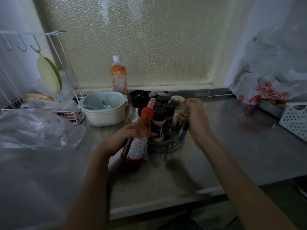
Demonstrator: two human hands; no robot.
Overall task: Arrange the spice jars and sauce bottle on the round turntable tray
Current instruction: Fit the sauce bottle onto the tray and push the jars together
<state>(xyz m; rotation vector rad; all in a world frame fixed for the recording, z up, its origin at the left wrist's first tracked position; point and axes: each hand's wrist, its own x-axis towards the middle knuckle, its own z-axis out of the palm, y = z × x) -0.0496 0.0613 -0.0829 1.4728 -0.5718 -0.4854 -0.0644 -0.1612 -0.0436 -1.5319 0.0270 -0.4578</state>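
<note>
My left hand [121, 138] grips a red sauce bottle [139, 138] with a red nozzle cap, tilted, its base at the left front edge of the clear round turntable tray [164, 147]. Several black-lidded spice jars [158, 123] stand packed on the tray. My right hand [196, 120] is closed around a blurred clear jar [181, 125] at the tray's right side, just below a jar with a tan lid [177, 100]. Whether that jar rests on the tray cannot be told.
A pale green and cream bowl [103, 108] sits left of the tray, with an orange drink bottle [118, 77] behind it. A white wire rack [49, 67] and plastic bags [33, 128] fill the left. A shopping bag [265, 90] and white basket [295, 120] lie at the right.
</note>
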